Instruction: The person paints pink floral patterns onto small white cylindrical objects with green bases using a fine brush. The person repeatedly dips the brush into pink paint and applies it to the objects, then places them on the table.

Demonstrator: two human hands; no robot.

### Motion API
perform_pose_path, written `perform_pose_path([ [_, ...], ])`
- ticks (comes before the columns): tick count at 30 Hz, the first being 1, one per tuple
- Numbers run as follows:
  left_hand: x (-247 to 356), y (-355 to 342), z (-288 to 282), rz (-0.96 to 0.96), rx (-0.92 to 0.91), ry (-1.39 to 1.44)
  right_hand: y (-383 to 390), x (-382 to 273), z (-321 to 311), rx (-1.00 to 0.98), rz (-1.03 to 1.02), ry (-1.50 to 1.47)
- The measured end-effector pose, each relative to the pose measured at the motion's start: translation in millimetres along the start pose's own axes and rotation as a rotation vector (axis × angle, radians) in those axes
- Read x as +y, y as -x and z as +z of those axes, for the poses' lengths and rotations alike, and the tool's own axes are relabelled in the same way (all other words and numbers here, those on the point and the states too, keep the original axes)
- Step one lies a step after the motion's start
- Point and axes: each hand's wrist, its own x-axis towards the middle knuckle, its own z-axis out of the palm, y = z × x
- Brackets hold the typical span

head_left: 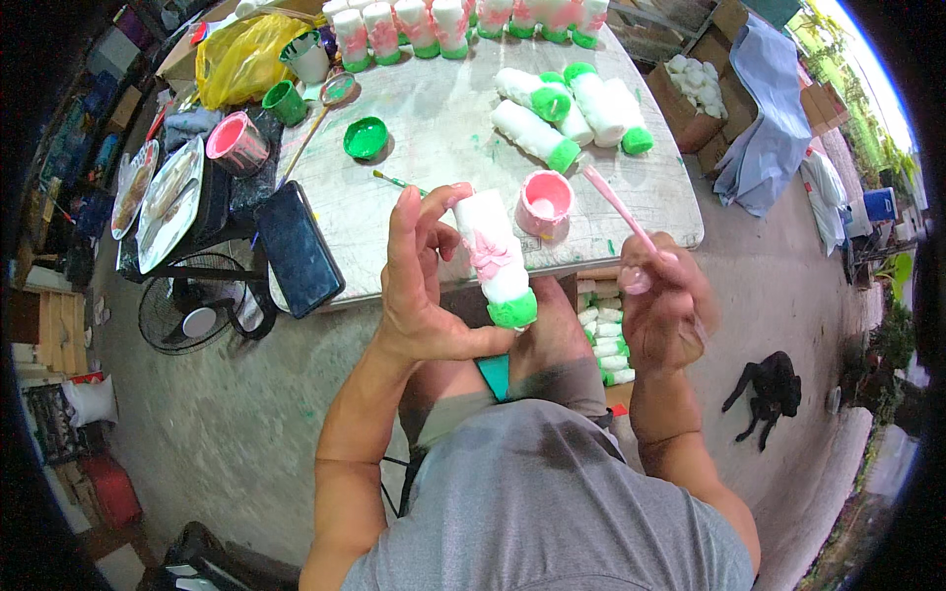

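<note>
One pink-smeared cup [541, 231] holds pink paint [544, 208].

Whitish worktop [443, 108] with rounded corner is placed at 12 o'clock, surface stained. Floor [246, 433] is grey, bare-looking concrete, marked in patches. Black fan [200, 305] is stood at 9, wooden unit [64, 330] set farther out. Left edge at 10 is cluttered and dimly lit. Cardboard boxes [734, 59] are stacked near 2, partly covered by a pale blue sheet [767, 118]. Daylight is admitted at 2, beside greenery [872, 148].
</note>
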Motion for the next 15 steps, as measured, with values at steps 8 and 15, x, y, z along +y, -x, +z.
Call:
perform_pose_path([
  [8, -10.7, 2.4, -0.4, -0.033, -0.005, -0.063, 21.6, -18.7, 15.4, -0.020, 0.023, 0.366],
  [15, -11.9, 2.3, 1.4, -0.004, -0.009, -0.112, 20.9, -24.1, 25.2, -0.240, -0.106, 0.568],
])
